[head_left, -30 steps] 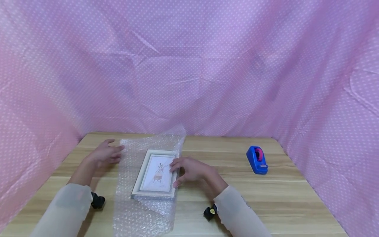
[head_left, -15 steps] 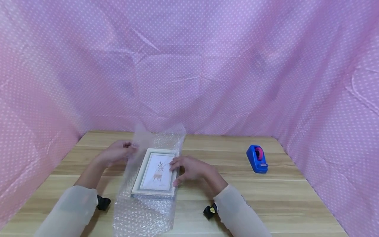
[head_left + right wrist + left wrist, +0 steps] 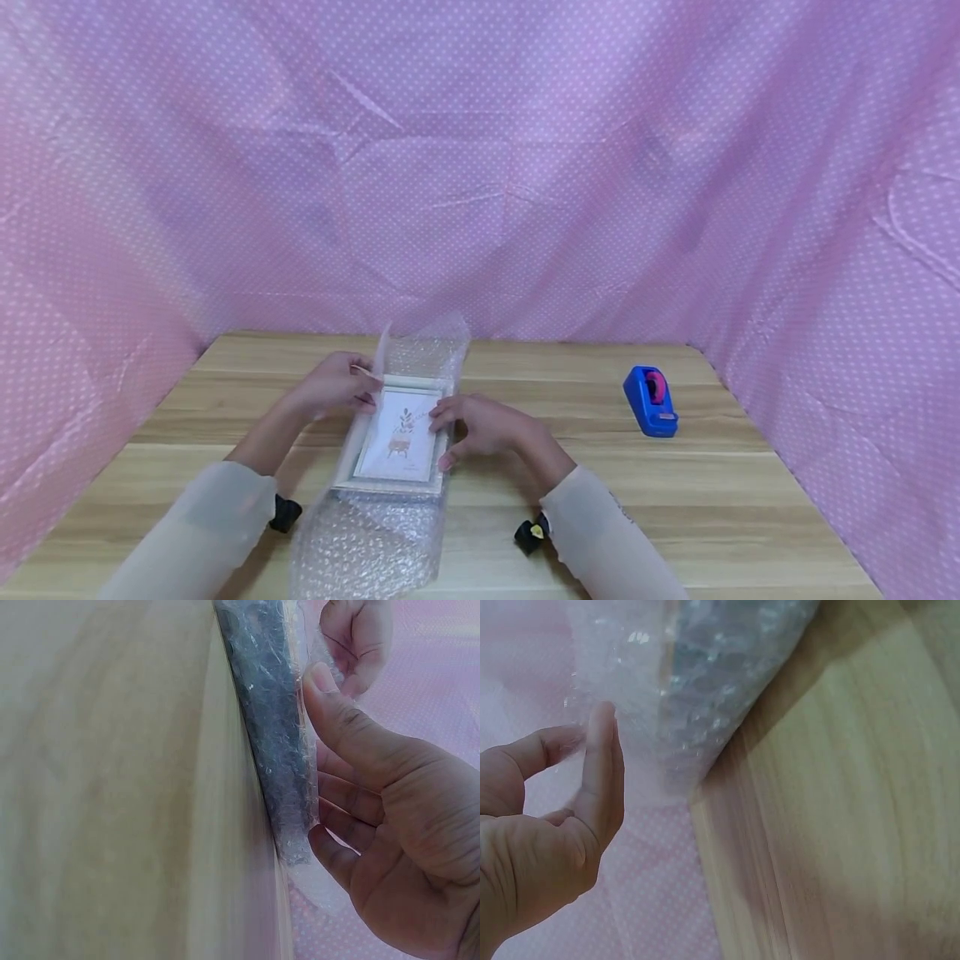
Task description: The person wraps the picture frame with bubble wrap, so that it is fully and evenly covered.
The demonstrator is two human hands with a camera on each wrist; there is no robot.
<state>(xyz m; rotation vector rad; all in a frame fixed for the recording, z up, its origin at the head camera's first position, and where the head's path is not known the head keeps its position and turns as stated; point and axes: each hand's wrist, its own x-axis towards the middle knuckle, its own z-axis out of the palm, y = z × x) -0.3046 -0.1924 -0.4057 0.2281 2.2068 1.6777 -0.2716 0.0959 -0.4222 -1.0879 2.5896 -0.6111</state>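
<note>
The left hand (image 3: 337,385) pinches the left edge of the bubble wrap (image 3: 363,546) between thumb and fingers, lifting it by the far left corner of the picture frame (image 3: 397,442). The right hand (image 3: 483,427) lies loosely spread, thumb apart from the fingers, its fingertips touching the frame's right side. The frame lies on the wrap, left of the middle of the table (image 3: 735,500); wrap extends beyond its near and far ends.
</note>
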